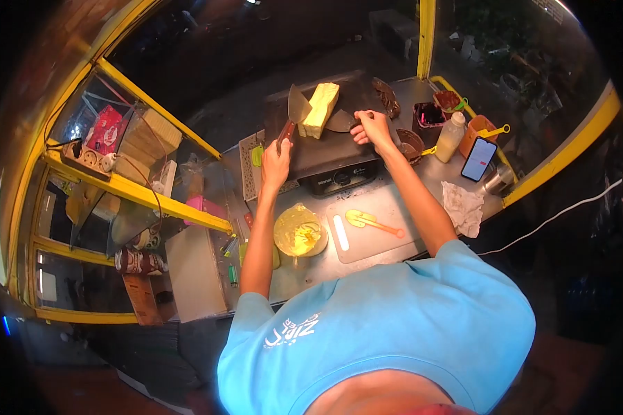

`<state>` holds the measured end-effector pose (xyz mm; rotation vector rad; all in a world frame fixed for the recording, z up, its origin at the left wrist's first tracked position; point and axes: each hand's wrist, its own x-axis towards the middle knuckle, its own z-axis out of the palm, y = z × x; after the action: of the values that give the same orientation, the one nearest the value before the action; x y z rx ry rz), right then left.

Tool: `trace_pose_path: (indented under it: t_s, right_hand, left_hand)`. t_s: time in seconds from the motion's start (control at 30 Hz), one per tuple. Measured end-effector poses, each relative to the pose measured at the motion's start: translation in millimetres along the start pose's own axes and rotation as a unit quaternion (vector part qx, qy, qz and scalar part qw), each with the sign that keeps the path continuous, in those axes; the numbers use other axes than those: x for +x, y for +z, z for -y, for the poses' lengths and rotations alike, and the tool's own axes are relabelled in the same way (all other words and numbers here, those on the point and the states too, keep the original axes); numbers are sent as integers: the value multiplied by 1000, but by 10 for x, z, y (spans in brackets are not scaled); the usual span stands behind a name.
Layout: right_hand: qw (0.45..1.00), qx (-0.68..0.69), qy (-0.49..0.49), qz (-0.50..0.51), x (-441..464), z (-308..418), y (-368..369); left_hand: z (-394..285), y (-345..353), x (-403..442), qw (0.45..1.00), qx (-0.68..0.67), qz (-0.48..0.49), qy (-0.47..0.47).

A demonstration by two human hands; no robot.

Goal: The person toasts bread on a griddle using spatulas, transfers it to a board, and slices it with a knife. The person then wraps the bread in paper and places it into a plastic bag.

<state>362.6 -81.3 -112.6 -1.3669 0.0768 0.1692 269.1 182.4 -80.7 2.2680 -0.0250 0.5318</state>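
A pale yellow block of bread [320,109] stands on the dark flat griddle [318,158]. My left hand [275,164] is closed round the wooden handle of a scraper [298,104], whose broad metal blade is at the bread's left side. On the right, my right hand [373,130] grips a second scraper [340,122]; its dark blade points at the bread's right side, and the fingers mostly hide its handle. Whether either blade touches the bread, I cannot tell. Below the griddle sits a tub of yellow spread [302,232].
An orange spatula [374,223] lies on a white cutting board [356,245]. To the right are a squeeze bottle [450,137], a phone [477,160], a crumpled cloth [462,207] and dark-smeared tubs [429,116]. Yellow frame posts [427,38] border the counter; bread slices [149,142] fill the left shelf.
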Motion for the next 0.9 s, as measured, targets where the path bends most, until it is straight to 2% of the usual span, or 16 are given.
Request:
trace_pose_path:
  t_s: [0.23, 0.33, 0.43, 0.63, 0.9]
  right_hand:
    - [997, 73, 5, 21, 205, -125, 203]
    - [996, 84, -13, -8, 203, -129, 205]
    - [996, 71, -41, -30, 121, -117, 75]
    - [993, -74, -79, -50, -32, 72, -219]
    - [987, -92, -130, -28, -178, 110, -371]
  left_hand:
    - [120, 26, 69, 999, -26, 3, -29]
    - [128, -4, 79, 999, -37, -14, -26]
    - [122, -31, 98, 999, -39, -18, -20]
    - [52, -46, 100, 998, -49, -9, -31]
    - [208, -160, 65, 994, -86, -56, -37]
